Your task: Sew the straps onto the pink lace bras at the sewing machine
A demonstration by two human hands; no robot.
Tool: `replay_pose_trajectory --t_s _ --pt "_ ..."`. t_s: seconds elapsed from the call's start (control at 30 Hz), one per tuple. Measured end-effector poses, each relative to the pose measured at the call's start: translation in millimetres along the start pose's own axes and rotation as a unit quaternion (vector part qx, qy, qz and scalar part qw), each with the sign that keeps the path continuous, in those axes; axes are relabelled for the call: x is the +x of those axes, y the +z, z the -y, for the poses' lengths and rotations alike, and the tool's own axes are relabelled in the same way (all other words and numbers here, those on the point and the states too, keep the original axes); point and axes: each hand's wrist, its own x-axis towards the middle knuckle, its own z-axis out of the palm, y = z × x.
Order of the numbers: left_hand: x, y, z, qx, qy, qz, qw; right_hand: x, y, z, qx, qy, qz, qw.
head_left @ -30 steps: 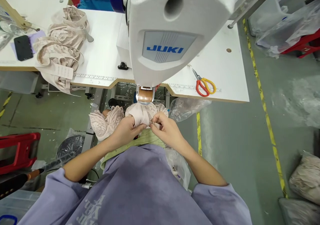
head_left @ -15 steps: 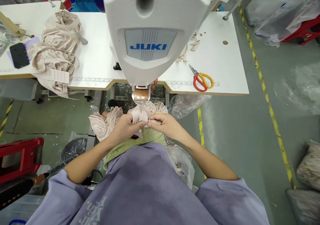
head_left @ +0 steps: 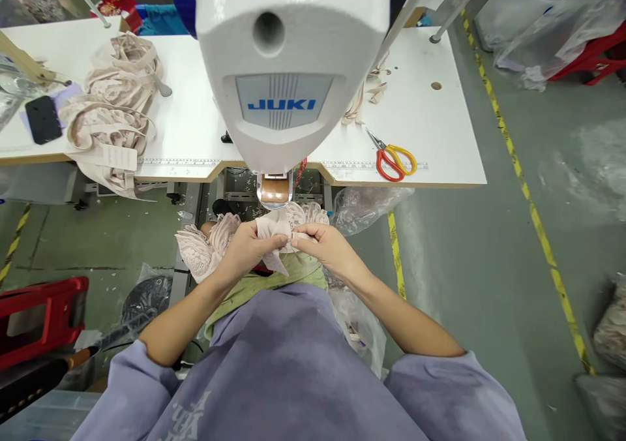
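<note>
Over my lap, just below the front of the sewing machine, I hold a pale beige lace bra (head_left: pixel 199 252). My left hand (head_left: pixel 247 248) is closed on its smooth fabric band, thumb on top. Close beside it, my right hand (head_left: pixel 325 246) pinches a narrow end of the same bra between thumb and fingers. Lace shows to the left of my left hand and behind both hands. The exact spot between the fingertips is too small to make out. A light green cloth (head_left: pixel 298 271) covers my lap beneath.
The white JUKI sewing machine head (head_left: pixel 281 102) hangs over the table cutout. Red-and-yellow scissors (head_left: pixel 395 160) lie on the white table (head_left: pixel 440 134), right of it. Beige lace garments (head_left: pixel 112 102) are piled at left, near a black phone (head_left: pixel 43 120). A red stool (head_left: pixel 44 320) stands at lower left.
The camera view has shifted slightly, so the machine and table appear a little lower. Both hands keep their grip on the bra, and its hanging fabric end has swung slightly right.
</note>
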Motion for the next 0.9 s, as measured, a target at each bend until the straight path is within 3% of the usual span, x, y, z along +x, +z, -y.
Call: replay_pose_trajectory --t_s 0.13,0.27,0.37,0.47,0.6,0.7,0.8,0.9 --pt "-1 7.3 -3 -0.041 0.011 -0.028 0.999 -1 4 9 -0.076 -0.055 -0.038 0.995" --pt "-11 4.7 -10 0.006 0.017 -0.049 0.999 1 1 18 -0.154 -0.101 -0.052 0.982" --pt "-22 -5.2 2 -0.002 0.070 -0.066 0.995 6 -8 29 -0.080 -0.050 0.006 0.995" --pt "-29 -7.4 26 -0.125 0.143 -0.100 0.977 13 -15 49 0.035 0.000 0.063 0.997" --pt "-29 -1.9 34 -0.178 0.132 -0.031 0.975 26 -18 85 0.043 -0.002 0.178 0.983" --pt "-22 -15.7 15 -0.124 0.216 -0.061 0.967 38 -21 109 -0.116 -0.081 0.211 0.967" --pt "-12 -43.3 -5 0.040 0.267 -0.077 0.960 51 -25 119 -0.315 -0.155 0.108 0.930" --pt "3 -65.0 -12 0.239 0.243 -0.028 0.940 61 -26 119 -0.396 -0.194 0.055 0.896"
